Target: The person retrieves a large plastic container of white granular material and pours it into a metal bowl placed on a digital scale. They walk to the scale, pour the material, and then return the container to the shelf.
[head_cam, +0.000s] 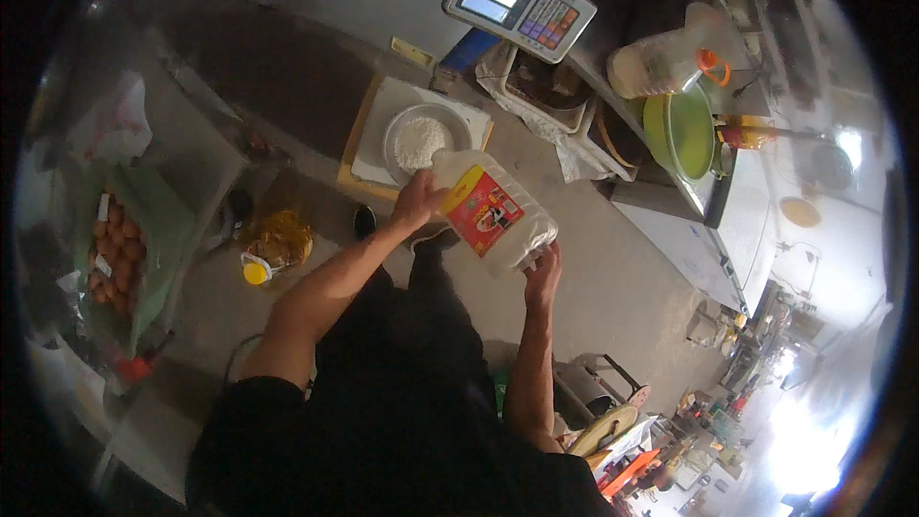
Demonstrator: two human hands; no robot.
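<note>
Both my hands hold a large translucent plastic jug (528, 219) with a red and yellow label, tilted with its neck over a metal bowl (464, 131). My left hand (418, 201) grips it near the neck, and my right hand (543, 269) holds its base. White contents (420, 142), powdery or grainy, lie in the bowl. The jug's mouth is hard to make out, so I cannot tell whether anything flows from it. Under the bowl is the white platform (368, 151) of a floor scale, and its lit display (518, 0) stands beyond.
An oil jug with a yellow cap (255, 273) stands on the floor at left, near a green bag (169, 237) of eggs (118, 251). At right, a green basin (678, 129) and another plastic jug (650, 64) are on a counter. A white cabinet (675, 244) stands below them.
</note>
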